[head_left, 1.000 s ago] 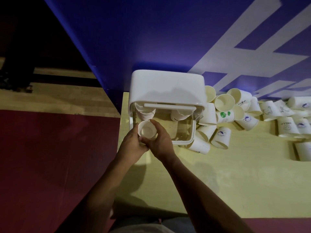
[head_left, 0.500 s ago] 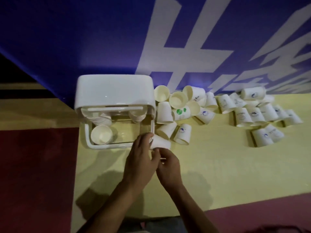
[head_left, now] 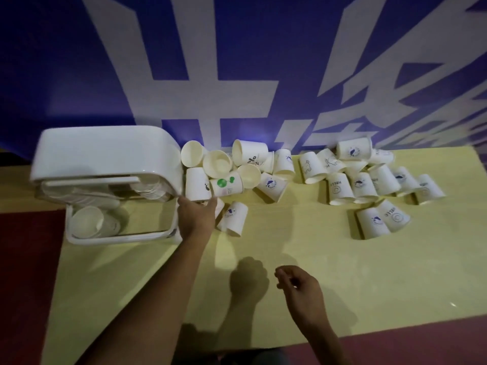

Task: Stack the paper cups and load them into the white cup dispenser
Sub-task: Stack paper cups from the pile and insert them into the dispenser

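The white cup dispenser (head_left: 105, 159) stands at the table's left end, with cup stacks hanging under its top and one cup (head_left: 87, 225) standing in its clear base. Just right of it, my left hand (head_left: 196, 217) reaches over a paper cup (head_left: 220, 206) lying on its side, and its fingers curl over that cup and hide most of it. My right hand (head_left: 297, 285) hovers over the table's front part with loosely curled fingers and holds nothing. Several loose cups (head_left: 226, 177) lie heaped beside the dispenser.
A second heap of several paper cups (head_left: 369, 185) lies further right on the yellow table (head_left: 290, 246). A blue wall with white characters (head_left: 237, 75) rises directly behind the table. Dark red floor (head_left: 26, 259) lies to the left and along the front edge.
Both hands left the cup in the dispenser's base. The view swung right. My left hand went to the cup beside the dispenser, and my right hand drew back toward the front.
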`<state>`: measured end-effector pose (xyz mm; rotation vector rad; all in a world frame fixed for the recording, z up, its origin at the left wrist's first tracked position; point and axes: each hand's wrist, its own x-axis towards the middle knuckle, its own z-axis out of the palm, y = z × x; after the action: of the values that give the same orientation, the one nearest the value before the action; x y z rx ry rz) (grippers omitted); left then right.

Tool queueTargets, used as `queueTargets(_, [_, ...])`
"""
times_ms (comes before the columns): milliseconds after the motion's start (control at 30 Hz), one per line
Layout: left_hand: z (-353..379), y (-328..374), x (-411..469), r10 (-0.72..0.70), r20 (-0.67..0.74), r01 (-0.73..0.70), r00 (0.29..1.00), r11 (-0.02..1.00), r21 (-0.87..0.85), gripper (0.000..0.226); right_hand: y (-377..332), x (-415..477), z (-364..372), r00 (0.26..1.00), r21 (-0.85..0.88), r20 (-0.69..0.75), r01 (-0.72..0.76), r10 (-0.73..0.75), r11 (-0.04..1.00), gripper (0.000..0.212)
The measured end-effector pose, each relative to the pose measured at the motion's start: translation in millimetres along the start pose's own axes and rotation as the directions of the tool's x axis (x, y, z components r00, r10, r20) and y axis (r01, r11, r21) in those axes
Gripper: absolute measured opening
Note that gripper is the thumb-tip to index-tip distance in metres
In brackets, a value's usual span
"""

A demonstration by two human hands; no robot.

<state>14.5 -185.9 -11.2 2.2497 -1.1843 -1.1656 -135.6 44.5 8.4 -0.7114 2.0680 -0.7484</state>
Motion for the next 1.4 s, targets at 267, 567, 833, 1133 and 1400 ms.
queueTargets(267, [-20.0,5.1,-50.7,0.115,-0.092,-0.118,0.989,0.992,-0.031,0.080,-27.2,123.2,-30.6,0.994,-0.075,-0.059,0.082,-0.087,0.994,0.056])
queueTargets(567, [-54.4,-28.5,-93.9,0.291,-0.090,-0.302,0.952,0.942,-0.144,0.074,-42.8,233.6,-16.2,0.986,-0.284,0.039,0.167,-0.163,0.944,0.081])
queueTargets(833, [-93.7,-45.6,-79.2,0.337,-0.127,-0.352,0.933,0.926,-0.132,0.066,-53.2,164.9,-19.9,0.952,-0.055,-0.131,0.270,-0.275,0.961,0.076])
queueTargets(1133, [-159.5,-65.3,-42.8,0.397,-0.161,-0.423,0.904,0.885,-0.195,0.068,-107.1,56.9,31.6,0.942,0.078,-0.205,0.288,-0.267,0.955,0.077])
queueTargets(1400, [-248.3,-103.0,17.3,0.493,-0.237,-0.535,0.837,0.827,-0.172,0.074,-166.6,-10.1,140.3,0.967,0.243,-0.124,0.245,-0.221,0.939,0.063])
